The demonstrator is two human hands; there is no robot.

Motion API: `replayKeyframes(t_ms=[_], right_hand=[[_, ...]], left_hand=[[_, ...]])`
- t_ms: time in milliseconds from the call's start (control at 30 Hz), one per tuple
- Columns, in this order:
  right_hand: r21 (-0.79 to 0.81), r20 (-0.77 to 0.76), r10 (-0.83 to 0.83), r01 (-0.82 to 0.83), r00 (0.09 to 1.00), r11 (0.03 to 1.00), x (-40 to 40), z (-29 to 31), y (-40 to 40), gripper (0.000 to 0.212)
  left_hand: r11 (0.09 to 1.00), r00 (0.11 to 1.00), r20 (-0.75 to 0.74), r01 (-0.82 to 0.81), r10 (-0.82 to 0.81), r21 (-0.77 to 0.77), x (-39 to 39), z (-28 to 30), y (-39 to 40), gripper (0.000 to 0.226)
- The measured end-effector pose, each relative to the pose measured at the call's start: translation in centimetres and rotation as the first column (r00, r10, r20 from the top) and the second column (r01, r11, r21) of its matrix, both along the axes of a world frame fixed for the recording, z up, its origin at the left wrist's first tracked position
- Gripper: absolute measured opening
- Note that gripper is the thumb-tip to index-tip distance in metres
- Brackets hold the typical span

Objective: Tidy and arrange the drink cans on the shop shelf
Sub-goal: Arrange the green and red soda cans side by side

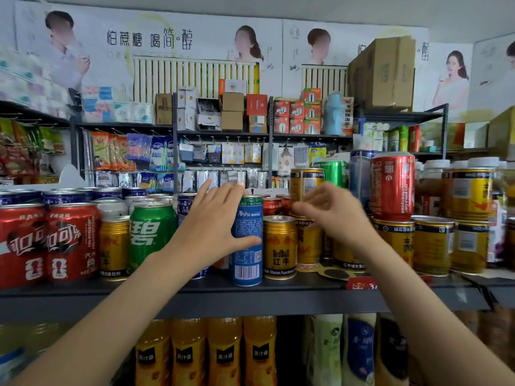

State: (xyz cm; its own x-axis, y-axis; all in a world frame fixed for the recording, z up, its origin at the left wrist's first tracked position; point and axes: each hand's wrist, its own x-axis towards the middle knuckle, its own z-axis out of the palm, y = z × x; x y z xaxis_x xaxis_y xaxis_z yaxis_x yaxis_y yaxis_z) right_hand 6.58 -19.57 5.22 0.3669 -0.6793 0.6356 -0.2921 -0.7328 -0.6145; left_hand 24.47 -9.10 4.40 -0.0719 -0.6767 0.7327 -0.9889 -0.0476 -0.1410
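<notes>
A tall blue can (pixel 247 246) stands upright at the front of the dark shelf (pixel 223 291). My left hand (pixel 214 221) wraps it from the left, fingers over its top and thumb across its front. My right hand (pixel 331 210) hovers in front of the stacked gold cans, blurred, fingers loosely curled and holding nothing that I can make out. A gold Red Bull can (pixel 279 247) stands right of the blue can. A green can (pixel 152 232) and red cola cans (pixel 72 240) stand to the left.
More gold cans (pixel 432 246) fill the shelf's right side, with a red can (pixel 391 185) and a gold can (pixel 306 182) stacked on top. Orange juice bottles (pixel 206 352) line the shelf below. A black-and-gold sticker (pixel 335 273) lies on the shelf.
</notes>
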Motion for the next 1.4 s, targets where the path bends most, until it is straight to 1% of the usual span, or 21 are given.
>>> replayKeyframes(t_ms=[33,67,100,133,200,233,300,367,467,533,600,700,767,833,933,1033,1133,1267,1400], right_hand=[[-0.044,0.06,-0.074,0.077,0.995,0.996,-0.8,0.7,-0.5,0.03],[-0.087,0.099,-0.146,0.154,0.984,0.984,-1.4,1.2,-0.9,0.033],[-0.125,0.109,-0.2,0.213,0.974,0.969,-1.7,1.8,-1.4,0.039],[-0.162,0.083,-0.235,0.246,0.968,0.956,-1.6,2.1,-1.8,0.048],[-0.209,-0.029,-0.263,0.252,0.964,0.945,-0.6,2.4,-2.5,0.063],[-0.212,-0.08,-0.274,0.253,0.958,0.944,0.2,2.4,-2.9,0.069],[-0.209,-0.135,-0.319,0.288,0.938,0.934,1.5,2.3,-3.4,0.072],[-0.225,-0.127,-0.386,0.353,0.914,0.908,2.4,1.9,-3.8,0.072],[-0.261,-0.07,-0.452,0.421,0.889,0.869,3.2,1.2,-4.1,0.073],[-0.255,-0.03,-0.437,0.416,0.899,0.873,3.3,1.1,-4.1,0.071],[-0.229,0.012,-0.386,0.379,0.922,0.897,3.1,1.4,-3.8,0.068],[-0.202,0.114,-0.288,0.306,0.951,0.93,1.8,2.3,-3.1,0.066],[-0.166,0.19,-0.228,0.261,0.955,0.951,0.5,3.3,-2.6,0.067],[-0.135,0.219,-0.175,0.208,0.96,0.969,-0.6,4.1,-2.3,0.067],[-0.094,0.234,-0.072,0.096,0.969,0.991,-0.7,4.4,-2.2,0.062],[-0.113,0.186,-0.026,0.048,0.982,0.992,1.2,4.4,-2.5,0.059],[-0.065,0.166,0.015,-0.004,0.986,0.998,3.5,4.2,-3.1,0.057],[-0.033,0.177,0.041,-0.036,0.983,0.999,4.7,3.6,-3.8,0.056],[-0.048,0.169,0.038,-0.03,0.985,0.998,2.5,4.3,-3.0,0.057]], left_hand=[[1.0,1.0,0.004,-0.013,0.013,-0.007,-0.1,-0.1,-0.1,0.073],[1.0,1.0,0.006,-0.027,0.027,-0.011,-0.1,-0.3,-0.1,0.073],[0.999,0.999,0.008,-0.04,0.04,-0.015,-0.3,-0.4,-0.3,0.073],[0.998,0.998,0.01,-0.054,0.054,-0.02,-0.4,-0.4,-0.3,0.073],[0.996,0.997,0.02,-0.076,0.076,-0.036,-0.7,-0.5,-0.5,0.073],[0.996,0.997,0.019,-0.079,0.08,-0.045,-0.8,-0.5,-0.5,0.074],[0.994,0.996,0.001,-0.088,0.089,-0.066,-1.0,-0.6,-0.5,0.076],[0.989,0.993,-0.013,-0.117,0.116,-0.093,-1.4,-0.8,-0.6,0.079],[0.97,0.98,-0.03,-0.201,0.199,-0.135,-2.3,-1.3,-1.0,0.089],[0.953,0.965,-0.055,-0.264,0.258,-0.152,-2.9,-1.7,-1.4,0.096],[0.936,0.957,-0.079,-0.29,0.28,-0.198,-3.3,-2.1,-1.9,0.099],[0.907,0.96,-0.04,-0.276,0.278,-0.319,-2.7,-2.5,-2.7,0.093],[0.903,0.958,-0.004,-0.27,0.285,-0.335,-2.3,-2.6,-3.0,0.087],[0.902,0.954,0.015,-0.277,0.299,-0.332,-2.1,-2.7,-3.1,0.086],[0.908,0.954,0.026,-0.275,0.299,-0.316,-2.2,-2.7,-3.0,0.086],[0.916,0.962,0.053,-0.237,0.267,-0.324,-1.8,-2.3,-2.8,0.086],[0.927,0.969,0.076,-0.2,0.235,-0.318,-1.1,-2.0,-2.3,0.082],[0.927,0.966,0.092,-0.203,0.243,-0.314,-1.2,-1.9,-2.0,0.079],[0.932,0.963,0.064,-0.237,0.264,-0.275,-1.6,-1.8,-2.0,0.08]])
